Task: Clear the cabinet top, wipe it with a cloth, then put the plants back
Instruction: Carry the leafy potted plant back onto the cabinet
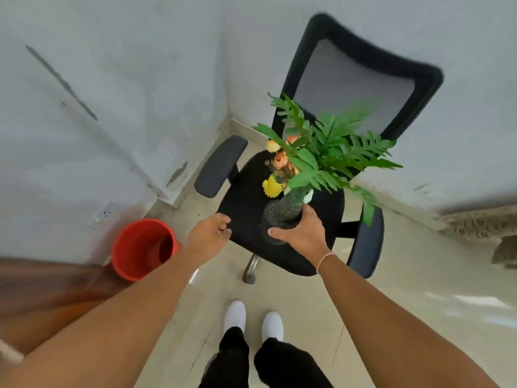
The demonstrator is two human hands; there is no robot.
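Note:
My right hand [300, 233] grips a dark ribbed vase [282, 214] that holds green fern leaves [333, 152] and orange and yellow flowers [279, 163]. The vase is tilted away from me, over the black seat of an office chair [246, 203]. My left hand [209, 232] is loosely curled at the seat's front left edge, with nothing visible in it. A strip of brown wooden cabinet top [36, 278] shows blurred at the far left, beside my left forearm.
A red bucket [142, 247] stands on the tiled floor left of the chair, against the wall. The chair sits in a room corner with armrests on both sides. A patterned object [481, 228] is at the right edge. My white shoes are below.

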